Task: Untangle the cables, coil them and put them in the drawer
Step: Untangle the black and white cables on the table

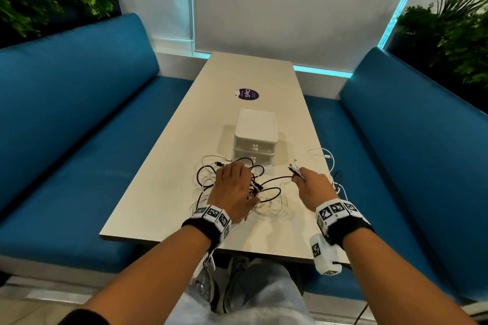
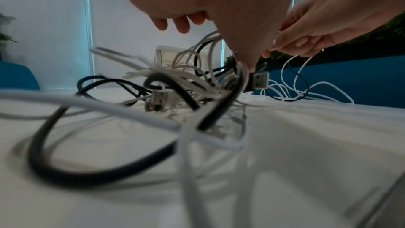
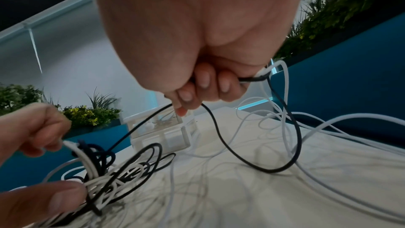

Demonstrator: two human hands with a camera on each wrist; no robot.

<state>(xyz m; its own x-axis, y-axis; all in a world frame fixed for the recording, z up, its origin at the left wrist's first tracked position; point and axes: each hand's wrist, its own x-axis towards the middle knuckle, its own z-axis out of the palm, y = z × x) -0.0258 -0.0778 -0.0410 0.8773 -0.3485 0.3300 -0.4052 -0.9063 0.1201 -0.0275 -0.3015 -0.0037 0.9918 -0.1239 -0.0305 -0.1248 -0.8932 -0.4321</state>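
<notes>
Tangle of thin black and white USB cables (image 1: 232,187) heaped on the pale table (image 1: 163,192), just in front of the small white two-drawer organizer (image 1: 255,137), on the side nearer the viewer. Knotted core of the heap lifted slightly off the table, pinched between thumb and fingers of the left hand (image 1: 232,190), with a white strand and dark loops gathered in that pinch in the right wrist view. To the right of the organizer's front, right hand (image 1: 313,187) closed in a fist round a small bundle of cable ends (image 1: 295,170), black and white plugs poking out toward the organizer. One black cable (image 3: 241,153) sagging in a loose arc from that fist down to the table and back toward the heap. More slack white cable (image 1: 328,159) trailing right of the organizer to the table edge. Both organizer drawers shut. Likely handling: very light, limp and springy cords, smooth jackets prone to slipping through fingers, loops inclined to snag and tighten if pulled hard. Best hold probably at the stiff plug housings, feeding one end back through the knot while the other hand steadies the core; plug necks best spared any sharp bending. Beyond the organizer, a round purple sticker (image 1: 247,94) on the tabletop; blue benches (image 1: 79,113) flanking the table.
</notes>
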